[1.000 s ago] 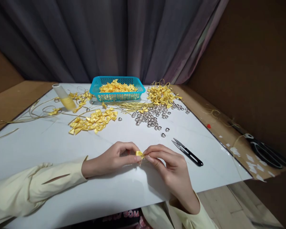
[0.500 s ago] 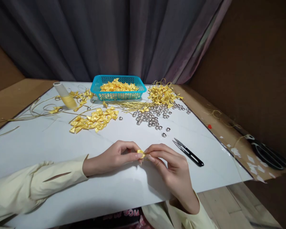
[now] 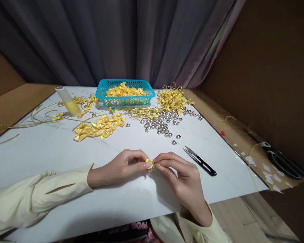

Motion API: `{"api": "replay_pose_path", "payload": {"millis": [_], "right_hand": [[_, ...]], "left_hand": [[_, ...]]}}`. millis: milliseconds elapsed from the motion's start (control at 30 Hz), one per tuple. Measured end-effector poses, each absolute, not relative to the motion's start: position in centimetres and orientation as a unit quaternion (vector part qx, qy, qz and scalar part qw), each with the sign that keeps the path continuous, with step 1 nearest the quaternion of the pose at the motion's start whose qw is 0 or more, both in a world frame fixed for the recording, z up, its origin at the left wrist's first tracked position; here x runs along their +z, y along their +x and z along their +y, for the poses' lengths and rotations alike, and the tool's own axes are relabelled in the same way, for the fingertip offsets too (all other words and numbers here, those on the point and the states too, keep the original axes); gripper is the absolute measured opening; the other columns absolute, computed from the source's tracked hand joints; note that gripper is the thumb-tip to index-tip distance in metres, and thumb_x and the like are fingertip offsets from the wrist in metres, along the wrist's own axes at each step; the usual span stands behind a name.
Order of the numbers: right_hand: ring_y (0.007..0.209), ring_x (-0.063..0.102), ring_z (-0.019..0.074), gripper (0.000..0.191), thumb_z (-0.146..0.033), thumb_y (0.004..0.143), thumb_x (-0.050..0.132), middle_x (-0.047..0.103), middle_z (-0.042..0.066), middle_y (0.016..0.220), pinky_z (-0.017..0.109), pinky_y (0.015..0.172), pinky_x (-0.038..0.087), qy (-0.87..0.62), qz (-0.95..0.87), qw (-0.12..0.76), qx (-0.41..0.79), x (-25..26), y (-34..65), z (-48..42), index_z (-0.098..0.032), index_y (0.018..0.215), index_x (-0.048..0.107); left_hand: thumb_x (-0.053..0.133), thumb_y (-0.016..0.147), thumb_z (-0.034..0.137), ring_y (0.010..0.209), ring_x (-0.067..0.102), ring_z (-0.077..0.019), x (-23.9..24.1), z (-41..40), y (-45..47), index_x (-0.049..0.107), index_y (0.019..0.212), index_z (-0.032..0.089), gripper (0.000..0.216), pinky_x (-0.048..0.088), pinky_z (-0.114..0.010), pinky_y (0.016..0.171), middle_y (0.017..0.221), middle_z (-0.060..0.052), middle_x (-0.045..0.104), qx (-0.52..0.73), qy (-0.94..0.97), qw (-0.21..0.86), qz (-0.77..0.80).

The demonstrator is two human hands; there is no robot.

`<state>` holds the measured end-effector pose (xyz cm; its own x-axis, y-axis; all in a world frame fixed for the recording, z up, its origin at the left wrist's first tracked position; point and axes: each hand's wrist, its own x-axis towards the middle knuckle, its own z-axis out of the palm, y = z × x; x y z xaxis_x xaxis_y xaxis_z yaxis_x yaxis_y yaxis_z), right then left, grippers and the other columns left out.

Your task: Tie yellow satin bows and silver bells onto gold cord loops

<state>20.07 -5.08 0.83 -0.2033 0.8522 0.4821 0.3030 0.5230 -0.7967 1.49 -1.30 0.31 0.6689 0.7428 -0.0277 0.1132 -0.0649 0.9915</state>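
Note:
Between my two hands, above the front part of the white table, is a small yellow ribbon bow [image 3: 149, 163]. My left hand [image 3: 128, 166] pinches the bow between thumb and fingers. My right hand [image 3: 183, 172] is closed in a pinch just right of the bow, on what looks like a thin gold cord [image 3: 154, 164]; the fingertips cover most of it. Beyond the hands lie loose yellow bows [image 3: 101, 126] and a scatter of silver beads [image 3: 158, 123]. Black thread snips [image 3: 201, 162] rest to the right of my right hand.
A blue basket [image 3: 125, 101] of yellow bows stands at the back. Beside it are a heap of corded bows [image 3: 172, 99] and a bundle of gold cords [image 3: 139, 112]. A thread spool [image 3: 68, 101] stands back left. Black-handled scissors [image 3: 281, 162] and paper scraps lie at the right edge.
Almost nothing differs. Both hands keep their pinch at the bow with only tiny finger shifts, and the view has moved very slightly.

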Motion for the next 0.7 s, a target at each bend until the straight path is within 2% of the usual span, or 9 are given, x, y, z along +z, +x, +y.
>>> {"api": "replay_pose_path", "payload": {"millis": [233, 700], "right_hand": [[0.070, 0.065, 0.0165, 0.022, -0.006, 0.082, 0.054, 0.070, 0.005, 0.077, 0.027, 0.062, 0.052, -0.403, -0.722, 0.483, 0.286, 0.89, 20.02, -5.06, -0.019, 0.072, 0.069], [0.069, 0.065, 0.0162, 0.022, -0.006, 0.082, 0.055, 0.070, 0.005, 0.077, 0.027, 0.062, 0.052, -0.405, -0.716, 0.488, 0.293, 0.86, 19.96, -5.08, -0.020, 0.071, 0.069]], "left_hand": [[0.053, 0.086, 0.031, 0.078, 0.057, -0.0173, -0.02, -1.42, 1.59, 0.063, 0.079, 0.013, 0.022, 0.043, -0.028, 0.074, 0.080, -0.005, 0.064, 0.264, 0.703, 0.566, 0.340], [0.053, 0.085, 0.031, 0.077, 0.057, -0.0174, -0.08, -1.46, 1.71, 0.064, 0.079, 0.013, 0.021, 0.044, -0.029, 0.074, 0.079, -0.006, 0.064, 0.261, 0.696, 0.569, 0.352]]}}
